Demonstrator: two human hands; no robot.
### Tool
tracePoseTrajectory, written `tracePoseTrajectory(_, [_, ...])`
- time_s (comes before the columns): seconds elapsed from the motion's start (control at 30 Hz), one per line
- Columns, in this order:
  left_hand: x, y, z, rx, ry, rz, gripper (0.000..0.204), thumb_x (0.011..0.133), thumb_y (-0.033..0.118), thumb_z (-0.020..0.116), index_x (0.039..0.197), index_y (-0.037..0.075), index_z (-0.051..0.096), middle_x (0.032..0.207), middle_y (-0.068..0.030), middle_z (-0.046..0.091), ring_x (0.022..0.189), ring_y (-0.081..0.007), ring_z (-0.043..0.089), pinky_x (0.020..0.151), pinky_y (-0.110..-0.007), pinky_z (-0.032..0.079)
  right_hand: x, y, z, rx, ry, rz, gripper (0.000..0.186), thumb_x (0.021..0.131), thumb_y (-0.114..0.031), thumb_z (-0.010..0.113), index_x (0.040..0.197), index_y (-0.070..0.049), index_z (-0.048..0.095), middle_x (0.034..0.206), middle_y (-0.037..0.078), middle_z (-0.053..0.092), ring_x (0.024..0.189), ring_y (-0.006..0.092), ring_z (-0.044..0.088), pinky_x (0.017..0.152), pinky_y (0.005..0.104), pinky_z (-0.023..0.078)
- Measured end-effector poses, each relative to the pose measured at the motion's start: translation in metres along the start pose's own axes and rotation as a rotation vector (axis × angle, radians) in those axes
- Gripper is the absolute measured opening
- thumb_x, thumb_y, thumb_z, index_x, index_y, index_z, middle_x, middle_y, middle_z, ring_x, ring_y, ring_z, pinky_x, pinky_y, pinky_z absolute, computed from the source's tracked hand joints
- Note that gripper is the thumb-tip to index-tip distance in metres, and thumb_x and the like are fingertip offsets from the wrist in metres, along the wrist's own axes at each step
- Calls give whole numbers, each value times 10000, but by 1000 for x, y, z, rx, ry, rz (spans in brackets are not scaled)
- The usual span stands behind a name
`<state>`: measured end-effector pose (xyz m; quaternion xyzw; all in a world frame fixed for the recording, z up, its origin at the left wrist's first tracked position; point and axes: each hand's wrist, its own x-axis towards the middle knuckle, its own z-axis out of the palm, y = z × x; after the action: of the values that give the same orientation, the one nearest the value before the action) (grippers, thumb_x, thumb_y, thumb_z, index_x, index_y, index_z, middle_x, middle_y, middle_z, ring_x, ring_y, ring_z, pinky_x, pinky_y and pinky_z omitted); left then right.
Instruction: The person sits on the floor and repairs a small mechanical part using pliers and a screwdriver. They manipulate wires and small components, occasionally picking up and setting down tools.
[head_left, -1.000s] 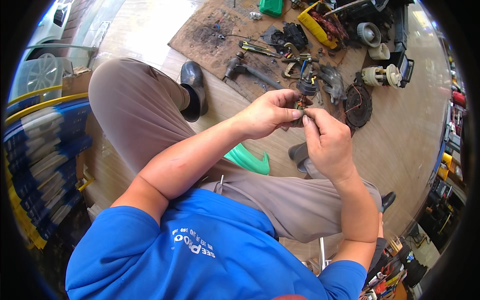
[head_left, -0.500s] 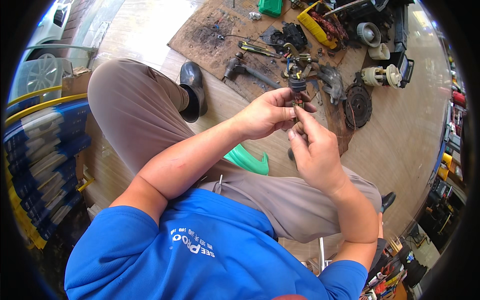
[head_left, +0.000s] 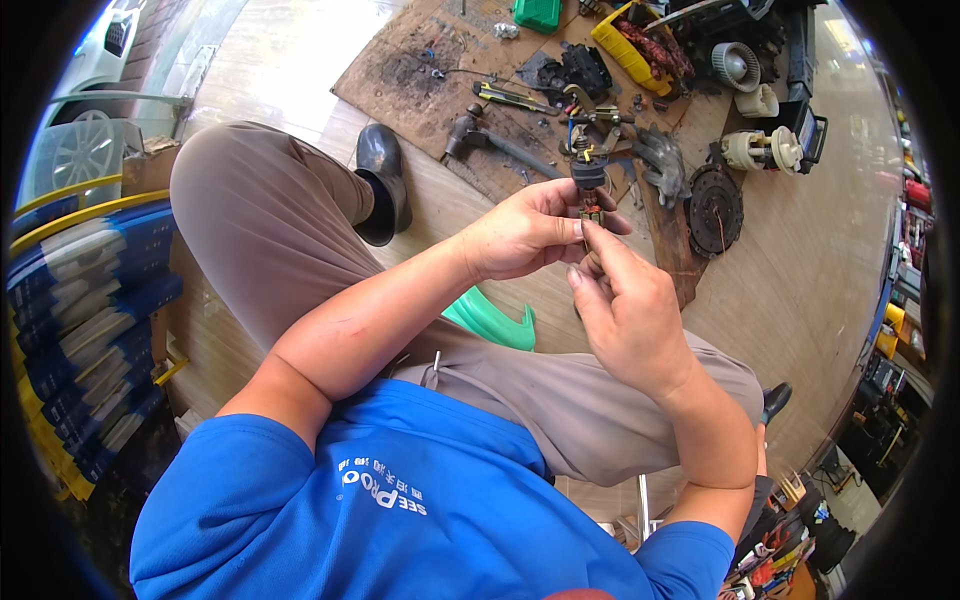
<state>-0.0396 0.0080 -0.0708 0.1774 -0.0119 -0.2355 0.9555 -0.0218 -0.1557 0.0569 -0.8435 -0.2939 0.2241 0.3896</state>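
In front of me my left hand (head_left: pixel 530 232) is closed round a small motor-like part (head_left: pixel 590 212) with reddish windings and a black ridged collar (head_left: pixel 588 175) above it. Its thumb lies along the near side, and some fingers show behind. My right hand (head_left: pixel 638 320) comes from the right, fingers bent and closed, with its index fingertip against the lower end of the part. What it pinches between thumb and fingers is hidden. Just beyond the collar, a metal linkage with a spring (head_left: pixel 590 125) is seen against the board; whether it joins the part I cannot tell.
A stained board (head_left: pixel 400 85) on the floor bears a hammer (head_left: pixel 500 145), a cutter knife (head_left: pixel 515 97), a grey glove (head_left: pixel 660 165) and a yellow tool (head_left: pixel 632 50). Right of it lie a dark round disc (head_left: pixel 715 212) and a white pump-like unit (head_left: pixel 765 152). A green curved piece (head_left: pixel 495 318) rests between my legs.
Both hands and the part have shifted very slightly left and nearer to me, showing more of the reddish windings. The grip looks the same.
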Motion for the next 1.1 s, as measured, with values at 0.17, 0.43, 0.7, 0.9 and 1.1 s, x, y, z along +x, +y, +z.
tracePoseTrajectory(0.17, [0, 3, -1, 87, 40, 2, 432, 973, 58, 651, 1386, 33, 524, 1326, -157, 630, 1233, -275, 625, 1074, -433, 493, -2, 1, -1, 108, 21, 74, 401, 910, -11, 667, 1294, 73, 584, 845, 151, 662, 741, 247, 645, 669, 362, 511])
tracePoseTrajectory(0.43, [1, 4, 3, 285, 157, -23, 369, 1013, 62, 617, 1370, 10, 539, 1241, -114, 658, 1111, -219, 669, 943, -378, 569, 7, 15, -17, -17, 102, 187, 188, 938, -106, 678, 1082, 15, 669, 716, 166, 677, 600, 290, 655, 583, 384, 495])
tracePoseTrajectory(0.7, [-2, 8, 14, 243, 84, -69, 392, 1036, 135, 608, 1385, -18, 516, 1182, -136, 666, 1048, -247, 694, 854, -381, 604, 19, 24, -33, -190, 135, 136, 72, 935, -93, 679, 935, -22, 691, 724, 149, 659, 607, 293, 636, 579, 372, 490])
tracePoseTrajectory(0.9, [-3, 10, 13, 112, -14, -83, 432, 1048, 184, 594, 1409, -27, 484, 1190, -158, 661, 1046, -272, 703, 848, -391, 611, 21, 22, -34, -230, 200, 35, 55, 927, -77, 690, 937, -23, 690, 754, 149, 662, 625, 290, 635, 579, 366, 488])
tracePoseTrajectory(1.1, [-6, 13, 16, 90, -33, -89, 444, 1052, 182, 581, 1424, -30, 464, 1242, -167, 652, 1085, -294, 701, 877, -409, 610, 20, 15, -36, -237, 201, -37, 43, 913, -69, 701, 928, -30, 692, 763, 144, 668, 647, 298, 649, 588, 379, 501])
